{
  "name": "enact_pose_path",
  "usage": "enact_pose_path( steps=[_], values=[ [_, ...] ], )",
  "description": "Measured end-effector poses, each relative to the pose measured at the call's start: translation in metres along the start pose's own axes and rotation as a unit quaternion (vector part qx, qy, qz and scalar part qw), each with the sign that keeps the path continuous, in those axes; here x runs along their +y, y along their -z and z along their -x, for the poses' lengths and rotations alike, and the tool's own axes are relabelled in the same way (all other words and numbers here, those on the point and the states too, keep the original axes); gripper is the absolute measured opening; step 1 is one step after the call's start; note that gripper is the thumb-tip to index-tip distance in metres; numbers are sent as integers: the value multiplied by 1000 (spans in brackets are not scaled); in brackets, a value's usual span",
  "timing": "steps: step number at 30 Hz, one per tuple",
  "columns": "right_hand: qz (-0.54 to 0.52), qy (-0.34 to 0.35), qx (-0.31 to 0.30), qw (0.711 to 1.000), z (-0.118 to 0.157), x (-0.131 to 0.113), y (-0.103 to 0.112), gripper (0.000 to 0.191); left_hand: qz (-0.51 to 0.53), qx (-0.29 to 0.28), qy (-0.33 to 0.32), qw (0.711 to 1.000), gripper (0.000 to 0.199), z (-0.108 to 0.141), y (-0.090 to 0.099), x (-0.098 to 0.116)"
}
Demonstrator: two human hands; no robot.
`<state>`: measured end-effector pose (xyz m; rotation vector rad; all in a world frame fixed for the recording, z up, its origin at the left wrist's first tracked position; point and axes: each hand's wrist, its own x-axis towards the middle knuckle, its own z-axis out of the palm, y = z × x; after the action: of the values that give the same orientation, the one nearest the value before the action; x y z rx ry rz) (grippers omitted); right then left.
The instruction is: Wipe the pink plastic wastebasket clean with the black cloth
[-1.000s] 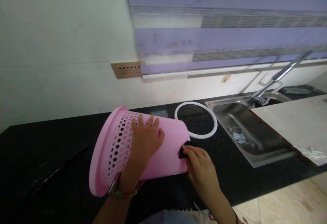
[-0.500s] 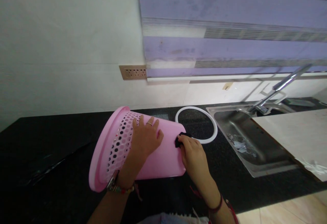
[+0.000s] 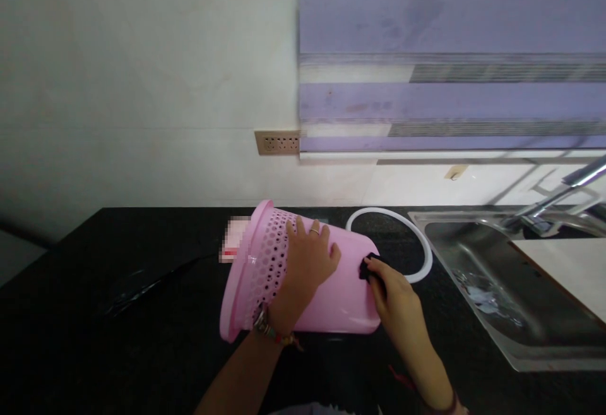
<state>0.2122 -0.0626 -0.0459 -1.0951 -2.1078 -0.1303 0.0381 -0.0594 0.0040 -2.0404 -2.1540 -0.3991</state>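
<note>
A pink plastic wastebasket (image 3: 345, 298) lies on its side on the black counter, its wide rim to the left and its base to the right. Rows of holes run round it below the rim. My left hand (image 3: 310, 254) rests flat on its upper side with fingers spread, partly over the holes. Near the base, my right hand (image 3: 395, 288) pinches a small bunched black cloth (image 3: 367, 268) against the pink wall. Behind the base lies a white ring (image 3: 423, 247), partly hidden by the wastebasket and my right hand.
A steel sink (image 3: 492, 288) with a faucet (image 3: 544, 203) and clear plastic inside is at the right, partly covered by a pale board (image 3: 568, 270). A crumpled black plastic bag (image 3: 146, 285) lies at left. An outlet strip (image 3: 279, 143) and striped blind (image 3: 449, 99) are on the wall.
The view has turned left, so everything sits further right in the picture. A blurred pinkish patch now shows behind the wastebasket's rim. Both hands stay on the wastebasket in nearly the same places.
</note>
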Motion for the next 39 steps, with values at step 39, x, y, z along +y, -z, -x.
enact_pose_path(
  steps=[39],
  values=[
    [-37, -113, 10, 993, 29, 5, 13, 15, -17, -9, -33, 999, 38, -5, -1, -6]
  ],
)
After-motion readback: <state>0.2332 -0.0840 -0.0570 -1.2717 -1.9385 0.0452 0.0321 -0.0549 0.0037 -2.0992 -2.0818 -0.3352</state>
